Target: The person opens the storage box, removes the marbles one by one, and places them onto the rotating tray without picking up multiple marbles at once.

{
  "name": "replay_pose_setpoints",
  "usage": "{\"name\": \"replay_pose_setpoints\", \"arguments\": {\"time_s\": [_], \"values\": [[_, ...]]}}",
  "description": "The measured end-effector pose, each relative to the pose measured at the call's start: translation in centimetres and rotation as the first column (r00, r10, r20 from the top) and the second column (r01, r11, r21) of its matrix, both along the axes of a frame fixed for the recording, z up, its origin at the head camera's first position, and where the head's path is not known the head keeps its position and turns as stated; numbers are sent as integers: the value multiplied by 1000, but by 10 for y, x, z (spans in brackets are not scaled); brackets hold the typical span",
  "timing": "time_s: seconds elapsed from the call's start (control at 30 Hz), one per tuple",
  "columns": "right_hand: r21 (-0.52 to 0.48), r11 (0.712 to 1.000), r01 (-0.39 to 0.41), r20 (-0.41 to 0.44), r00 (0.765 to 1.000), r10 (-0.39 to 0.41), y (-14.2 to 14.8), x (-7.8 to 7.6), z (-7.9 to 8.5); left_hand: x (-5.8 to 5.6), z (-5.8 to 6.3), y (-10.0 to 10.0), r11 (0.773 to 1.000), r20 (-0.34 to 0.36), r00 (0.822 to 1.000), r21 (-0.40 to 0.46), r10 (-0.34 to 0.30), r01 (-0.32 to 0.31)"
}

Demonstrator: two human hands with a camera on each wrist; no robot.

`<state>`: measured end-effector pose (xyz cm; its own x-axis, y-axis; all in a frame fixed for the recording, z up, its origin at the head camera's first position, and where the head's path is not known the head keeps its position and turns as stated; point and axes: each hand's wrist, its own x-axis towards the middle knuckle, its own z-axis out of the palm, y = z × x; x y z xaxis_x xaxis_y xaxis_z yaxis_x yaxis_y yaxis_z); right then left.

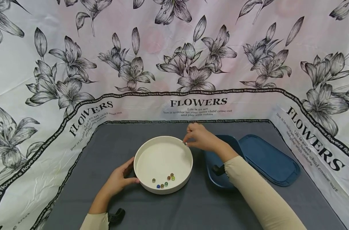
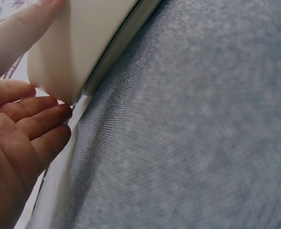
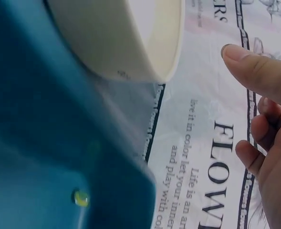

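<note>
A round cream tray [image 1: 163, 150] with a low wall stands on the grey cloth. Several glass marbles [image 1: 166, 184], in blue, green, amber and brown tones, lie toward its near side. Against the tray's left wall, my left hand [image 1: 119, 179] rests its thumb and fingertips, the fingers loosely extended. Over the tray's far right rim, my right hand [image 1: 201, 138] pinches a small marble [image 1: 185, 143] between thumb and finger; the right wrist view hides that marble. Below the right forearm is a blue container [image 1: 212, 174], partly covered, with a yellow-green marble [image 3: 81, 198] inside.
A blue lid [image 1: 270, 159] lies flat to the right of the container, close against it. The grey cloth [image 1: 111, 137] covers the table. Behind and at the sides rises a white sheet [image 1: 151, 107] printed with flowers and lettering.
</note>
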<state>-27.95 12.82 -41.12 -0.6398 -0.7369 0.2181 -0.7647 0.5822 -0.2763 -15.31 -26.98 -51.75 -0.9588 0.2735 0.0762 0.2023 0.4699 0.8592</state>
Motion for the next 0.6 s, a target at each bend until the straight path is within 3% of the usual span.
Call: {"name": "replay_pose_setpoints", "arguments": {"time_s": [0.2,0.43,0.6], "values": [[75,997,-31,34,999,28,-23,-7,-1,0,2,0,1000,-7,1000,6,-7,7],[90,992,-94,167,983,78,-50,-15,-3,1,4,0,999,-9,1000,24,-23,23],[112,987,-119,208,974,94,-66,-21,-10,0,3,-1,1000,-9,1000,15,-26,26]]}}
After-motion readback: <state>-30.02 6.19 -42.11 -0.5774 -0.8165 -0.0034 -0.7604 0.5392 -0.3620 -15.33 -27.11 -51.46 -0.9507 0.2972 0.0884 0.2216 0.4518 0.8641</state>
